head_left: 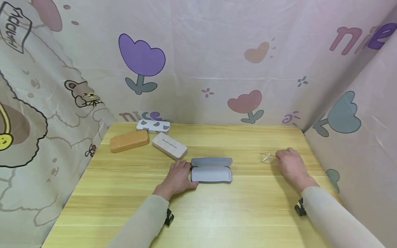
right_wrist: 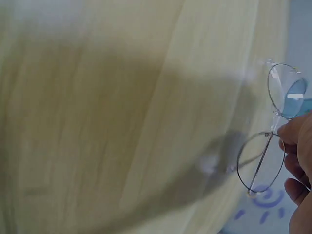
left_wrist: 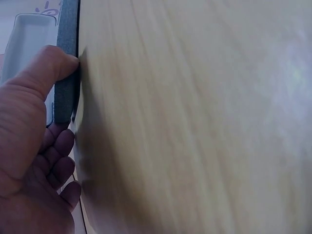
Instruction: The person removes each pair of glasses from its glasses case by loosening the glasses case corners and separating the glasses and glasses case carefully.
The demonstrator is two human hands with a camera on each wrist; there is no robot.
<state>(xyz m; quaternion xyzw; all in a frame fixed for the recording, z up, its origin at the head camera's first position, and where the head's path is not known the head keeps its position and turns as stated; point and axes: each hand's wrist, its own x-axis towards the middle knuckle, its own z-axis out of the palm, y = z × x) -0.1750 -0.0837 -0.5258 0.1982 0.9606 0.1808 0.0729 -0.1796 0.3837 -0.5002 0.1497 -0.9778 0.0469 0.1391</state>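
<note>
An open glasses case [head_left: 211, 175], grey with a pale lining, lies at the table's middle, its lid standing up at the back. My left hand [head_left: 178, 177] grips its left end; in the left wrist view the thumb presses the dark front wall [left_wrist: 68, 34] and the other fingers curl by the end. On the right, my right hand [head_left: 291, 167] pinches a pair of thin-rimmed eyeglasses [head_left: 267, 158]. Seen from the right wrist, the round clear lenses [right_wrist: 261, 163] show beyond the fingertips, which meet the frame near the bridge.
Three closed cases are grouped at the back left: an orange-brown one [head_left: 129, 141], a white one with brown patches [head_left: 153, 126] and a light grey one with lettering [head_left: 169, 145]. Printed curtains [head_left: 192, 62] hang behind and beside the wood-grain table [head_left: 248, 210].
</note>
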